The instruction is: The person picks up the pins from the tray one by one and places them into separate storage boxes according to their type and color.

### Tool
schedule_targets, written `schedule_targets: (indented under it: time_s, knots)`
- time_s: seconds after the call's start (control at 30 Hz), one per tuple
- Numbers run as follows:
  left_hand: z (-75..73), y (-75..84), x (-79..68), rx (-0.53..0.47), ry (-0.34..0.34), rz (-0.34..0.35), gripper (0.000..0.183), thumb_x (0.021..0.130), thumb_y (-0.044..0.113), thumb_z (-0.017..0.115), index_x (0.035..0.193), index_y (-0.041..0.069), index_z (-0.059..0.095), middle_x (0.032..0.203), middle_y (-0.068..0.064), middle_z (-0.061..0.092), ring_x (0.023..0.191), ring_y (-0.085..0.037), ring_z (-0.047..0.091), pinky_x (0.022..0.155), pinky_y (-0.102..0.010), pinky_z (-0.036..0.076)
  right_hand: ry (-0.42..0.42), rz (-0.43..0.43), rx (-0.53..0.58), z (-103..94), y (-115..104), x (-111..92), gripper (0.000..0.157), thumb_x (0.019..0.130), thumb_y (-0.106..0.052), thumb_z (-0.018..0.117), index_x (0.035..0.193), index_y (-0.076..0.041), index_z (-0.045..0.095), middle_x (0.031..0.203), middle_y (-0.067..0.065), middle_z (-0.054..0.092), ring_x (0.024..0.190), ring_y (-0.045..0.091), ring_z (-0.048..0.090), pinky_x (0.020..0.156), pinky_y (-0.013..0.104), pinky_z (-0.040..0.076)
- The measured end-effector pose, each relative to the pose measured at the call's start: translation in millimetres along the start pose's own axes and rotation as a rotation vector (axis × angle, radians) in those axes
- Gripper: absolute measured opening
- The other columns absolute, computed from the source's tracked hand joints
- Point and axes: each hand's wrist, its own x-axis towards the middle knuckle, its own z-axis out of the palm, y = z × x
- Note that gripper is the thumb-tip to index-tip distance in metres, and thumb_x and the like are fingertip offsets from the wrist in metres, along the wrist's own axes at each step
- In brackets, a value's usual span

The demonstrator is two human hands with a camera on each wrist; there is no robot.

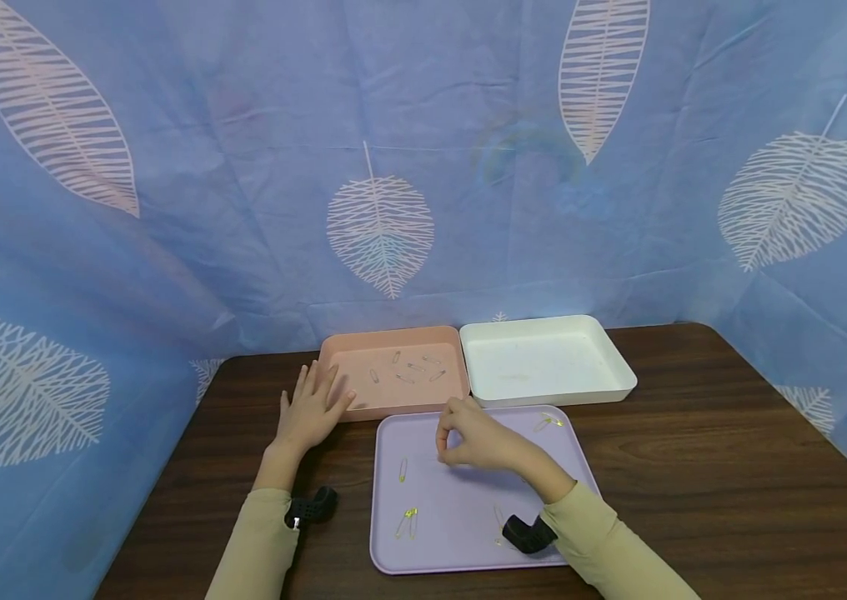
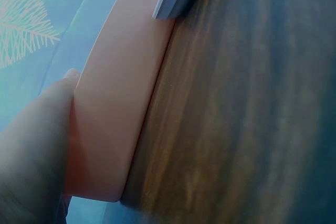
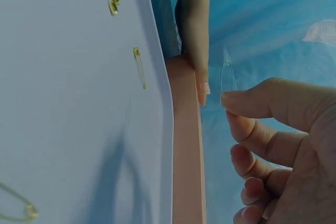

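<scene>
My right hand (image 1: 479, 437) hovers over the lilac tray (image 1: 449, 525). Between thumb and forefinger it pinches a silver safety pin (image 3: 227, 63), which stands up from the fingertips in the right wrist view. My left hand (image 1: 308, 419) rests at the left side of the pink tray (image 1: 352, 362), fingers straight; the left wrist view shows the thumb against the tray's wall. Several silver safety pins (image 1: 417, 367) lie inside the pink tray. Gold safety pins lie scattered on the lilac tray, among them a closed one (image 1: 403, 470) and an open pair of arms (image 1: 408, 522).
A white tray (image 1: 543, 367) stands at the back right, beside the pink one. Another gold pin (image 1: 549, 421) lies at the lilac tray's far right corner. The dark wooden table (image 1: 694, 450) extends to both sides; a blue leaf-print cloth (image 1: 468, 233) hangs behind it.
</scene>
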Motion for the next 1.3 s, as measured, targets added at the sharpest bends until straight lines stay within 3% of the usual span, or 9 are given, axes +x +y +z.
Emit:
schedule_targets:
  time_s: [0.7,1.1,1.3]
  knots:
    - [0.8,2.6,0.4,-0.006,0.003,0.012,0.079,0.093,0.070,0.037,0.157,0.026,0.021,0.165,-0.014,0.003,0.153,-0.035,-0.002,0.109,-0.076,0.007,0.077,0.025,0.032,-11.7,6,49,0.010,0.078,-0.008,0.071,0.071,-0.012,0.066,0.094,0.004,0.051,0.093,0.023,0.048,0.079,0.032,0.039]
    - [-1.4,1.9,-0.2,-0.008,-0.005,0.007,0.080,0.093,0.071,0.036,0.157,0.026,0.020,0.165,-0.014,0.002,0.153,-0.035,-0.004,0.109,-0.076,0.005,0.161,0.041,-0.001,-5.7,15,82,0.010,0.079,-0.011,0.072,0.070,-0.013,0.068,0.101,0.007,0.057,0.105,0.025,0.050,0.097,0.046,0.039]
    - [-0.9,0.9,-1.7,-0.006,-0.001,0.006,0.080,0.092,0.072,0.036,0.157,0.026,0.020,0.165,-0.014,0.003,0.153,-0.036,-0.002,0.109,-0.076,0.006,0.182,0.069,-0.017,-0.6,16,99,0.012,0.080,-0.012,0.072,0.069,-0.013,0.068,0.100,0.006,0.058,0.104,0.025,0.050,0.098,0.046,0.038]
